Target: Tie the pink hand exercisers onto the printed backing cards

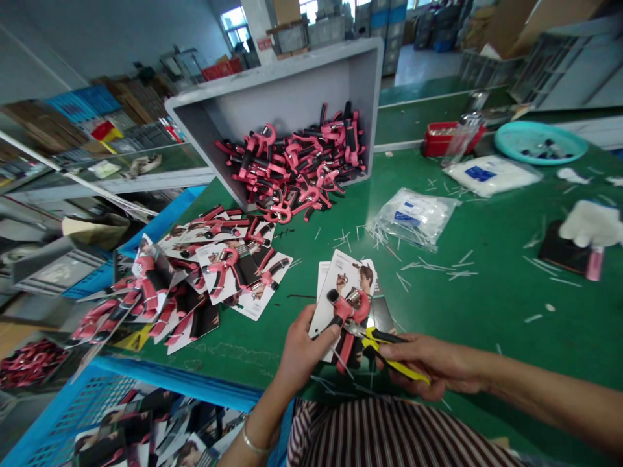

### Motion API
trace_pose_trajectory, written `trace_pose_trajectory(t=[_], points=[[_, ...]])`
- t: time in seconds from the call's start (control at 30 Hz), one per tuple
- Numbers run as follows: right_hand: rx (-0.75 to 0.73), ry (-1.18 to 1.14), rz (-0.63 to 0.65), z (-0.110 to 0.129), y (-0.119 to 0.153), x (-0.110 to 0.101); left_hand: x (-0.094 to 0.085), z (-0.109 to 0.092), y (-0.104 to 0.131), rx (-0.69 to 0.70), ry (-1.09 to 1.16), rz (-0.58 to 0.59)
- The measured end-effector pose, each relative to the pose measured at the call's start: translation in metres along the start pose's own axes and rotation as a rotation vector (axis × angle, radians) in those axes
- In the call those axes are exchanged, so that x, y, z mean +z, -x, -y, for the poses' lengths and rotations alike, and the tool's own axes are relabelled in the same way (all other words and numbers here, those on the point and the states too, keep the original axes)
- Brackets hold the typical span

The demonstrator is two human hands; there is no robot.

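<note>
My left hand point(302, 350) is closed on a pink and black hand grip strengthener point(361, 307) and the printed card point(325, 307) under it, with the thumb on a black handle. In my right hand point(438, 363) is a pair of yellow and black cutting pliers point(406, 371). The plier jaws touch or lie very near the strengthener's lower part; I cannot tell whether they close on a cable tie. A loose tie end sticks out below my left thumb. Carded strengtheners point(241, 269) are heaped on the left.
A grey crate point(272, 81) tipped on its side spills loose strengtheners behind. White cable ties point(440, 267) are scattered over the green table point(467, 311). Bags of ties point(413, 217), a teal tray point(540, 130) and a white glove point(591, 224) lie right. A blue basket point(73, 405) stands front left.
</note>
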State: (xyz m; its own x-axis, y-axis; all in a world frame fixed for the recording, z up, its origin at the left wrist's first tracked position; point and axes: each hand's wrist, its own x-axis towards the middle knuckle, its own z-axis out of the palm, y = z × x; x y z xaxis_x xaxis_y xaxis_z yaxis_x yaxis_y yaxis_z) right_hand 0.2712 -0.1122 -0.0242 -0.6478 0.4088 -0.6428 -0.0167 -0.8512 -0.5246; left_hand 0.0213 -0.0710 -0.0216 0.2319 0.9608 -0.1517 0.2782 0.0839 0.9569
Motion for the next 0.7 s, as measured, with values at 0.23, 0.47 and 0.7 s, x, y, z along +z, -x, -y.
trace_pose_trajectory(t=[0.23, 0.47, 0.7], points=[[-0.264, 0.425, -0.172, -0.016, -0.013, -0.004, -0.004, -0.008, -0.006, 0.015, 0.012, 0.014], [-0.469, 1.145, -0.029, 0.006, 0.014, -0.001, -0.007, 0.003, -0.031, -0.202, 0.522, -0.006], [-0.241, 0.101, 0.349, -0.022, -0.018, 0.016, 0.013, -0.007, -0.024, -0.053, 0.726, -0.188]])
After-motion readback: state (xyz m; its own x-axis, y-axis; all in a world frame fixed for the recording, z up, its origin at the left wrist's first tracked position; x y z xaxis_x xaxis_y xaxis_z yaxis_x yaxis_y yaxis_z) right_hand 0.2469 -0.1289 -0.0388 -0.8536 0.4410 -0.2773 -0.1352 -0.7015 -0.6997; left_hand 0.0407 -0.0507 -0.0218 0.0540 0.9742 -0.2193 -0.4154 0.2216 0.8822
